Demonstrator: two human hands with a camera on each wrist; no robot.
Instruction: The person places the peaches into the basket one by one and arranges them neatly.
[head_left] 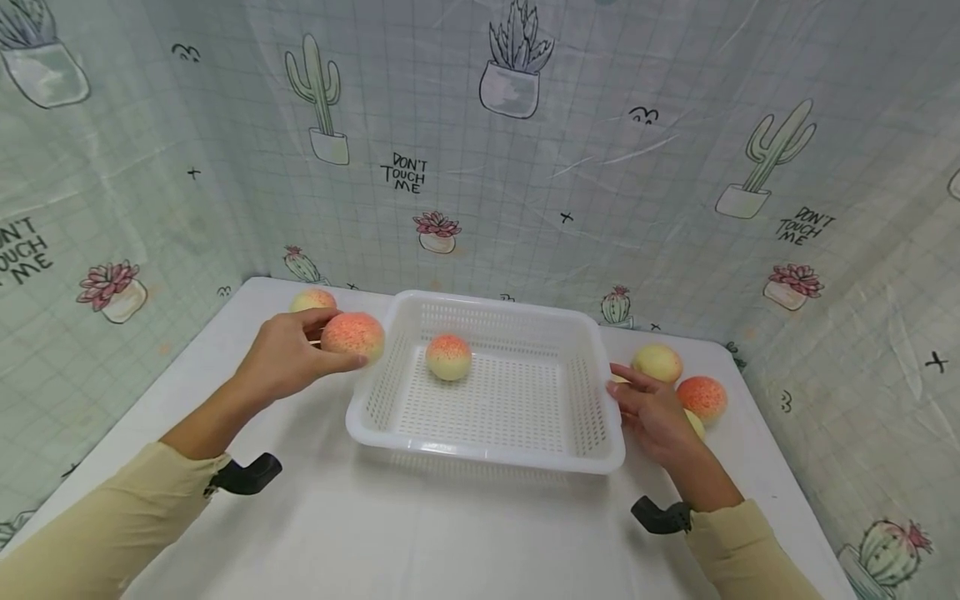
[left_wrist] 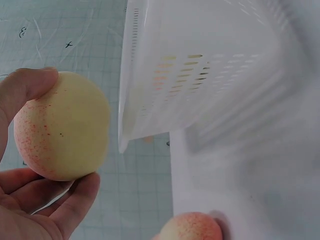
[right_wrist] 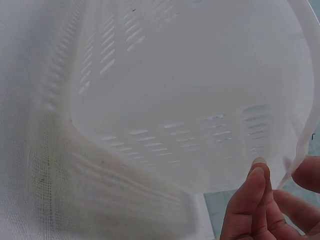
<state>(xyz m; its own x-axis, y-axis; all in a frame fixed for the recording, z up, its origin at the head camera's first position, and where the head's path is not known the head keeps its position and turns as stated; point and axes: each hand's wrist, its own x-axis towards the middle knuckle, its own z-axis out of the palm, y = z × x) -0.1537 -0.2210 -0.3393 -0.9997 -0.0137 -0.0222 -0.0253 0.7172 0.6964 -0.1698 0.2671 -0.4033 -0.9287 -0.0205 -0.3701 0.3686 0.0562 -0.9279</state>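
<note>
My left hand [head_left: 281,354] holds a peach [head_left: 352,337] between thumb and fingers, raised beside the left rim of a white plastic basket [head_left: 487,454]. The left wrist view shows this peach's [left_wrist: 75,127] pale yellow side, with the thumb above and fingers below. One peach [head_left: 448,358] lies inside the basket, toward its left. At the basket's right rim is my right hand [head_left: 660,421]. In the right wrist view, its thumb and fingers [right_wrist: 245,200] pinch the rim from either side.
Behind my left hand a peach [head_left: 313,300] sits on the white table [head_left: 450,533]. Several more lie around my right hand, including a yellow peach [head_left: 657,362] and a red one [head_left: 702,398]. A printed cloth [head_left: 600,183] hangs around the table's back and sides.
</note>
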